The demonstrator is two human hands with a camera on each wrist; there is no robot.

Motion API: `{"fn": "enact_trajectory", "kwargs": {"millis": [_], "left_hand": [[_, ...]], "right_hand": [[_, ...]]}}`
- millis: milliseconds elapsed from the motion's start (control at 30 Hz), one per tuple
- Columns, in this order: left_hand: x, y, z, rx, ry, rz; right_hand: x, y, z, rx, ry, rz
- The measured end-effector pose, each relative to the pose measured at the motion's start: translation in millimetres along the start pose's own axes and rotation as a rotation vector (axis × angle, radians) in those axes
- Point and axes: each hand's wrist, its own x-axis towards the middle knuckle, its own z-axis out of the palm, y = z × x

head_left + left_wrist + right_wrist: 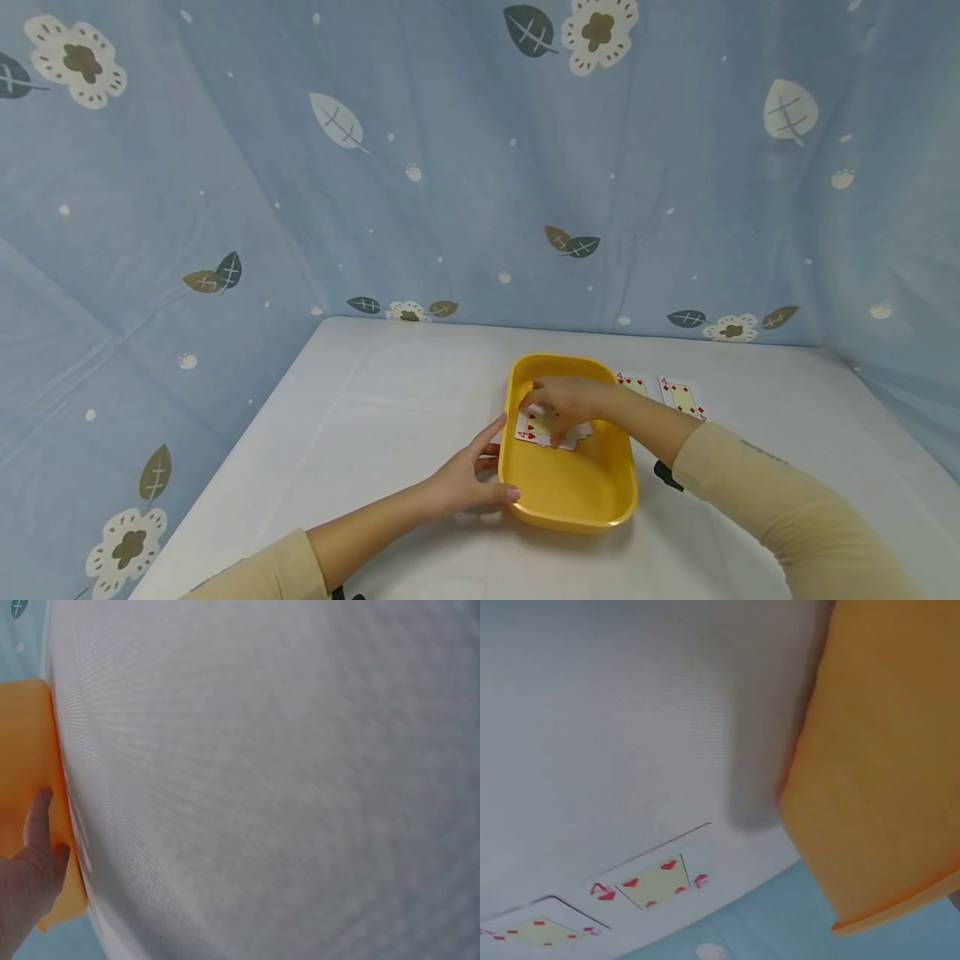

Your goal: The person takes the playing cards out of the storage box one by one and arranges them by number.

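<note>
A yellow plastic tray (pixel 573 492) stands on the white table. My left hand (pixel 472 475) touches its left side, index finger and thumb spread apart at the wall. In the left wrist view its fingers (pixel 37 829) lie straight against the outer wall. Reaching into the tray, my right hand (pixel 567 400) grips a playing card (pixel 534 427) with red hearts and a 4 in the corner, thumb at the near edge and fingers at the far side. Edges of further cards (pixel 585 431) show beneath it. The palm hides part of the card.
Behind the tray's right side lie a four of hearts (pixel 654 883) and a four of diamonds (pixel 681 397), face up on the white tabletop (pixel 405 400). A blue patterned curtain (pixel 450 183) hangs around the table's back and left. A black wrist device (pixel 667 475) shows under the right forearm.
</note>
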Motion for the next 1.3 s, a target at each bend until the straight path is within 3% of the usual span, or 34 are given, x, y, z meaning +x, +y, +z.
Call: {"fn": "enact_trajectory", "kwargs": {"millis": [267, 633, 1300], "left_hand": [[-0.6, -1.1, 0.0, 0.008, 0.0, 0.004], [-2.1, 0.3, 0.6, 0.008, -0.005, 0.002], [-2.2, 0.2, 0.2, 0.011, -0.007, 0.004]], "right_hand": [[-1.3, 6.7, 1.4, 0.01, -0.023, 0.016], [-3.1, 13.5, 4.0, 0.111, -0.071, 0.132], [-6.6, 19.9, 6.7, 0.195, 0.04, 0.14]]}}
